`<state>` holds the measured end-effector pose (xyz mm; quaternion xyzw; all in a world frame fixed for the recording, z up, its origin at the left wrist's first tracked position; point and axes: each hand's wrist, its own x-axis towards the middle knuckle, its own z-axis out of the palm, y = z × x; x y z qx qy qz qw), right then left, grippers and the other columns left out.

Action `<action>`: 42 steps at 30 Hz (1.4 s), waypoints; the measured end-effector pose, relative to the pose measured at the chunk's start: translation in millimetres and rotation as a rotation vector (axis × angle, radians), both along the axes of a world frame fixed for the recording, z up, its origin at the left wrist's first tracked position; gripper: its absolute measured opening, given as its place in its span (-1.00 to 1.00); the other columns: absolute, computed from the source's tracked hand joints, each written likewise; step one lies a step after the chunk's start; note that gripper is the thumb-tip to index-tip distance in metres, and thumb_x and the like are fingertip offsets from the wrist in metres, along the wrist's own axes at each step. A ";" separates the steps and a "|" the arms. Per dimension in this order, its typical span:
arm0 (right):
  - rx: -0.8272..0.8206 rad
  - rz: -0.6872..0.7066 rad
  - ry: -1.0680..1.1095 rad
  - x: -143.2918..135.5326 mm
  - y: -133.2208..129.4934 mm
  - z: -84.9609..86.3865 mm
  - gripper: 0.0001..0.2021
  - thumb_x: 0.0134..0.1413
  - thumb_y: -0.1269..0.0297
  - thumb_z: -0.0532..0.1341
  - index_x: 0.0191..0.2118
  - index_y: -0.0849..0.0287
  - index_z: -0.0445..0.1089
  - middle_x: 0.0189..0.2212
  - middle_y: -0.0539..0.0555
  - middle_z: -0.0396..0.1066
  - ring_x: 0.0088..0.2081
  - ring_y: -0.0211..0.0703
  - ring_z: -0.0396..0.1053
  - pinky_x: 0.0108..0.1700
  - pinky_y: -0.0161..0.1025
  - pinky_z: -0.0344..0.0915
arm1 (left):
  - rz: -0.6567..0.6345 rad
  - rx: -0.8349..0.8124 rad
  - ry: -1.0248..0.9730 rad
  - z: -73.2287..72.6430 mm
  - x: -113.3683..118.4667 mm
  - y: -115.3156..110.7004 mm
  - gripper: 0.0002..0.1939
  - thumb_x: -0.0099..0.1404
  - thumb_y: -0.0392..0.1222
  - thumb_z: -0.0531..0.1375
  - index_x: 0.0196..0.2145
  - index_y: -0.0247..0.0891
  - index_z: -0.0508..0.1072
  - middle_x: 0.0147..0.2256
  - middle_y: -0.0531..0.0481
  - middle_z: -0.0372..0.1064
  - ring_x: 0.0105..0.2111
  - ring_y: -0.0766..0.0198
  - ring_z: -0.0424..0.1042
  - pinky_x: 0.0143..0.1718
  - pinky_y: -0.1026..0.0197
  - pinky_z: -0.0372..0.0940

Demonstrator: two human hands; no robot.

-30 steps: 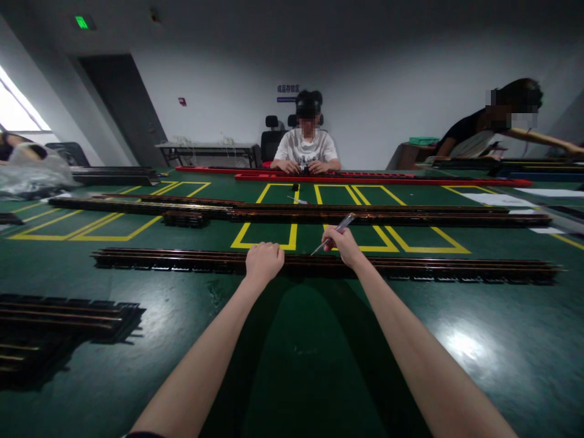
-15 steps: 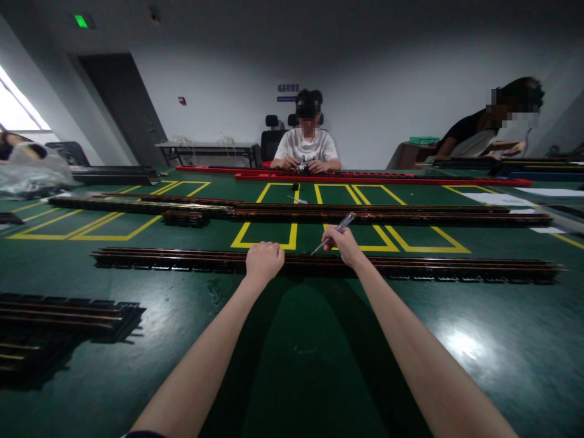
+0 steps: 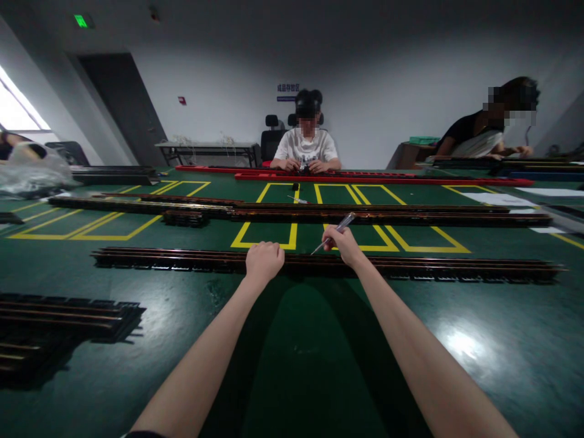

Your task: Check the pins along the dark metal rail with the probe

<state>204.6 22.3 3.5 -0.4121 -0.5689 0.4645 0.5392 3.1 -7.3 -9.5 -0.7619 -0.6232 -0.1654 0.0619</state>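
Note:
A long dark rail assembly with copper-coloured strips lies crosswise on the green table in front of me. My left hand is closed over the rail, its fingers wrapped round it near the middle. To the right, my right hand grips a screwdriver with a clear handle. The screwdriver slants down to the left, and its thin tip meets the top of the rail between my two hands.
More dark rails lie across the table beyond, and a stack of rails is at the near left. Red rails lie farther off, before a seated person. Another person leans at the right. A plastic bag sits far left.
My hands and the screwdriver have not visibly moved. The person at the right has shifted slightly left, and the hands of the person opposite have moved a little.

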 end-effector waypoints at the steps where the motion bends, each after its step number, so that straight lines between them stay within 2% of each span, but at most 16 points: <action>1: 0.001 0.005 0.001 0.1 0.1 -0.3 -0.82 -0.26 0.30 0.15 -0.73 0.20 0.28 -0.79 -0.06 0.22 -0.71 -0.36 0.21 -0.62 -0.39 0.18 | 0.002 -0.005 0.001 0.1 0.1 -0.1 -0.55 0.29 -0.20 -0.20 -0.50 -0.31 0.42 -0.42 -0.16 0.46 -0.42 0.22 0.42 -0.39 0.19 0.27; 42: 0.012 0.015 0.003 1.5 2.4 -3.6 -0.83 -0.24 0.31 0.15 -0.71 0.20 0.28 -0.77 -0.06 0.23 -0.70 -0.35 0.21 -0.62 -0.39 0.17 | -0.003 -0.026 -0.031 2.2 0.5 -1.6 -0.55 0.29 -0.18 -0.20 -0.50 -0.30 0.41 -0.44 -0.14 0.45 -0.44 0.23 0.41 -0.40 0.20 0.26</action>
